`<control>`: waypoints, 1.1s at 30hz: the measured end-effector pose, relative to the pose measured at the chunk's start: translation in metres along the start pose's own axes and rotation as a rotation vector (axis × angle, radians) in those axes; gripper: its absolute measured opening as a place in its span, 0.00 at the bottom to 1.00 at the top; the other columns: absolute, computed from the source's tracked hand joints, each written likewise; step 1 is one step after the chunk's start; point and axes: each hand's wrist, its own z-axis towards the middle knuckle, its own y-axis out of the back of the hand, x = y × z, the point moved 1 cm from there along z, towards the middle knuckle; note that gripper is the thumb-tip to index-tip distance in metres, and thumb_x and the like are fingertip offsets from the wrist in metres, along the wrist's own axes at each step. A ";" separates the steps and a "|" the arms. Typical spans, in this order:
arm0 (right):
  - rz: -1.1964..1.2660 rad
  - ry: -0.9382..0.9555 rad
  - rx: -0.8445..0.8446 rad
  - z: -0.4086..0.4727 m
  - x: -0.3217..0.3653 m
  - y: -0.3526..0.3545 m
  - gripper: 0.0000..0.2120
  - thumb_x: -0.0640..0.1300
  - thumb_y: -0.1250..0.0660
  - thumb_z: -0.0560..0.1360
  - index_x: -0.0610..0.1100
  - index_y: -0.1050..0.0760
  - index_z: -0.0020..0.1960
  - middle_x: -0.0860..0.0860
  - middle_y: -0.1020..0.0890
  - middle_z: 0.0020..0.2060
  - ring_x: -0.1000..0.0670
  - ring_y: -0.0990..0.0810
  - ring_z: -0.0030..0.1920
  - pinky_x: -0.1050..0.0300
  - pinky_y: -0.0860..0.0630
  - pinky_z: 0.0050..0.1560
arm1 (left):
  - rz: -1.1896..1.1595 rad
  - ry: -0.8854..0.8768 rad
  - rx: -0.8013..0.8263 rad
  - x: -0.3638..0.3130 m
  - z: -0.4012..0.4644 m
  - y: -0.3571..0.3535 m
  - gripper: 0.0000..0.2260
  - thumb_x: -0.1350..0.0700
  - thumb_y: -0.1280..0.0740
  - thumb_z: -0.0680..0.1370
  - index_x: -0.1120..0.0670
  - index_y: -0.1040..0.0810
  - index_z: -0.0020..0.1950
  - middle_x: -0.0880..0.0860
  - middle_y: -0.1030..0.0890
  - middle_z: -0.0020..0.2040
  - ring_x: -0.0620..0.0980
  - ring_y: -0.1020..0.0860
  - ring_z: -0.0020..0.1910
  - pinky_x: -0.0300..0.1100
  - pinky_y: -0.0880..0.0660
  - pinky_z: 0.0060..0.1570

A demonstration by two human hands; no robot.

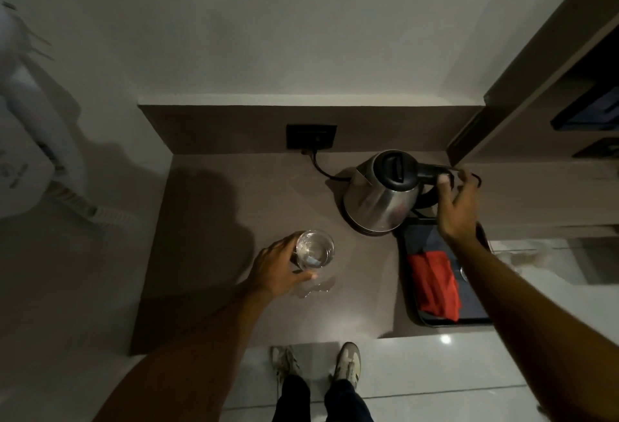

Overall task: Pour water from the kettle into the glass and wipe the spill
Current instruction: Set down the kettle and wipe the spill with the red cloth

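Observation:
A steel kettle [378, 200] with a black lid stands on its base at the back right of the brown counter [207, 237]. My right hand [457, 207] hovers at its black handle with the fingers apart; the thumb tip touches the handle end. A clear glass [315, 249] with water in it stands left of centre, and my left hand [278, 267] wraps its left side. A small puddle of spilled water [318, 287] lies on the counter just in front of the glass. A red cloth [435, 287] lies folded on a black tray [415, 316], under my right forearm.
The kettle's cord [321, 170] runs to a black wall socket [311, 136]. A wooden cabinet [549, 103] rises at the right, close to the kettle handle. A white wall-mounted appliance [30, 146] hangs at the left. My shoes [348, 364] stand on the tiled floor below the counter edge.

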 end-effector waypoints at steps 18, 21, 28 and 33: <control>-0.703 0.024 0.559 -0.109 -0.120 0.002 0.30 0.56 0.45 0.81 0.49 0.49 0.79 0.42 0.51 0.79 0.35 0.49 0.77 0.32 0.43 0.72 | -0.017 -0.012 0.009 -0.001 -0.003 -0.001 0.40 0.37 0.24 0.59 0.38 0.34 0.69 0.43 0.20 0.58 0.41 0.21 0.46 0.46 0.24 0.54; -0.664 -0.004 0.555 -0.102 -0.110 0.002 0.27 0.49 0.36 0.79 0.48 0.38 0.76 0.39 0.43 0.76 0.32 0.40 0.72 0.34 0.34 0.69 | -0.027 -0.008 0.036 0.000 -0.004 -0.002 0.41 0.39 0.22 0.61 0.39 0.35 0.70 0.44 0.21 0.61 0.39 0.22 0.47 0.43 0.25 0.54; -0.389 0.078 0.389 -0.105 -0.064 0.008 0.23 0.52 0.43 0.77 0.40 0.27 0.67 0.37 0.22 0.59 0.37 0.23 0.57 0.41 0.25 0.59 | 0.095 -0.030 -0.009 0.025 -0.020 0.005 0.42 0.41 0.25 0.70 0.50 0.42 0.78 0.53 0.35 0.77 0.53 0.37 0.75 0.48 0.39 0.71; -0.417 0.159 0.438 -0.139 -0.039 -0.040 0.24 0.50 0.41 0.81 0.47 0.38 0.76 0.41 0.37 0.75 0.36 0.37 0.72 0.40 0.38 0.69 | 0.417 -0.024 -0.099 0.078 -0.035 0.028 0.36 0.32 0.49 0.77 0.53 0.43 0.79 0.56 0.45 0.80 0.56 0.47 0.79 0.56 0.43 0.74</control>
